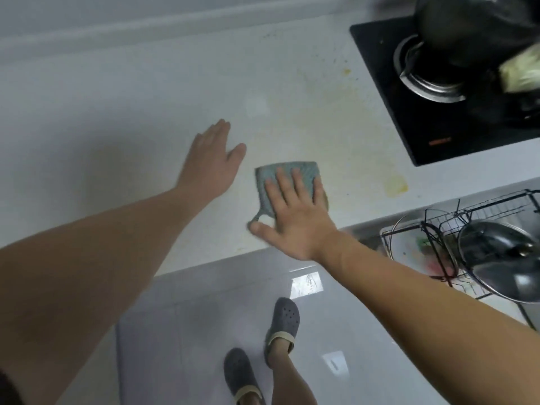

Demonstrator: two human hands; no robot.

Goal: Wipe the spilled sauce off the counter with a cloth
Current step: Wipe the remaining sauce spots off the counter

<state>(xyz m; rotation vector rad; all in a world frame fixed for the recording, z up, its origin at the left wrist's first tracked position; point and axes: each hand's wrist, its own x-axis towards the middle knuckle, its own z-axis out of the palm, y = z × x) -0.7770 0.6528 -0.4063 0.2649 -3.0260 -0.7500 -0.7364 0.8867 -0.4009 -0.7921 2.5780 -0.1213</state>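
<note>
Your right hand [295, 217] presses the blue-green cloth [287, 182] flat on the white surface [117, 118], fingers straight and spread. Your left hand [211, 163] rests open just beside it. Yellowish sauce smears [396, 185] remain near the hob [432, 112].

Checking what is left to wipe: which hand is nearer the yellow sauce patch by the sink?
Right. The right hand presses the cloth just left of the yellow sauce patch; the left hand lies farther left on the counter.

Black hob [423, 133], wire dish rack [444, 229], grey clogs [286, 320].
</note>
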